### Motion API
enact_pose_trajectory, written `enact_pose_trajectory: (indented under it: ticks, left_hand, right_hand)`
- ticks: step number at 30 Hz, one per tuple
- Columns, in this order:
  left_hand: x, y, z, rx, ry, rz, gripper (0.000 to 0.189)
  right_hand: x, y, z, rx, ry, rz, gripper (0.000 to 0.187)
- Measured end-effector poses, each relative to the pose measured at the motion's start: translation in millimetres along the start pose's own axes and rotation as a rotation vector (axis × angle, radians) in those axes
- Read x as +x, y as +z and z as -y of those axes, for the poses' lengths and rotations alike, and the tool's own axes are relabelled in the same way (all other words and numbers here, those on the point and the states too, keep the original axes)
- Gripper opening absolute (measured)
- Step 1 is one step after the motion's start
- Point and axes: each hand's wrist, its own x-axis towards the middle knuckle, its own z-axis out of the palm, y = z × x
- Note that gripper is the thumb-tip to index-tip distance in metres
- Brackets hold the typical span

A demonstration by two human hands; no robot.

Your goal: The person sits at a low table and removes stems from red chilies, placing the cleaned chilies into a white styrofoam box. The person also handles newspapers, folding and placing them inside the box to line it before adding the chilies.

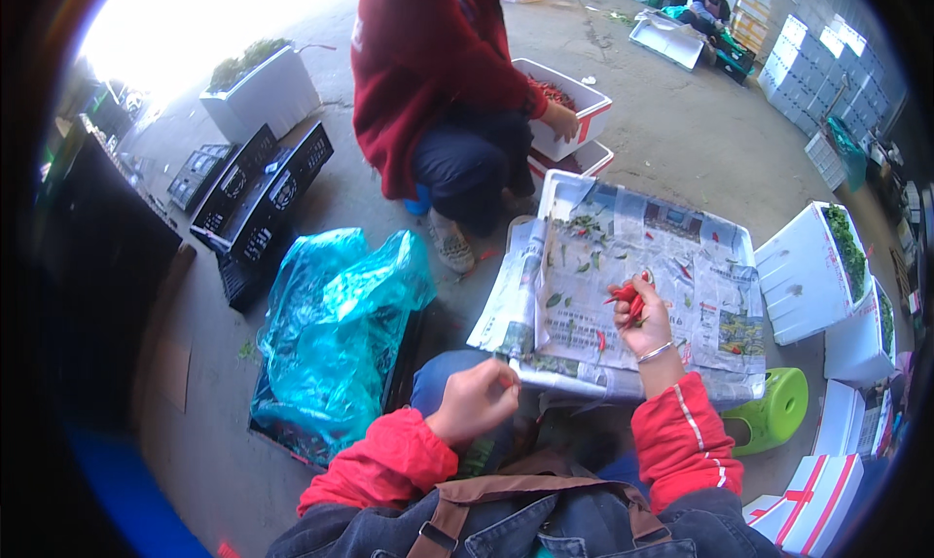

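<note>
Several red chili peppers [633,304] are gripped in my right hand [646,321], which is over a white foam tray [746,244] lined with newspaper. My left hand [478,397] is half curled at the near left edge of this tray, above my knee; whether it pinches something small cannot be made out. On the newspaper [584,324] lie scattered green leaves [554,300], stem bits and a few loose red peppers, one of them [600,340] near the tray's front. Left of my left hand, a crumpled teal plastic bag [328,354] fills a dark crate.
A co-worker in a red top [430,84] crouches beyond the tray, one hand at a foam box [584,127] of red peppers. Black plastic crates [255,200] stand to the left. Foam boxes of greens [803,281] and a green plastic stool [781,412] are at the right.
</note>
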Motion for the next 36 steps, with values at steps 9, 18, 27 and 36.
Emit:
enact_pose_trajectory:
  ticks: [9, 18, 27, 36]
  left_hand:
    - [8, -12, 17, 0.111, 0.039, 0.042, 0.015]
    - [22, -28, 36, 0.011, 0.028, -0.04, 0.017]
    - [41, -31, 55, -0.049, 0.004, -0.036, 0.016]
    - [54, -28, 71, -0.079, 0.036, -0.021, 0.017]
  right_hand:
    - [116, 24, 58, -0.029, -0.025, 0.0, 0.013]
    - [234, 255, 179, -0.022, -0.475, 0.263, 0.011]
    - [283, 195, 172, -0.116, -0.341, 0.044, 0.018]
    - [272, 175, 177, -0.189, -0.333, 0.054, 0.013]
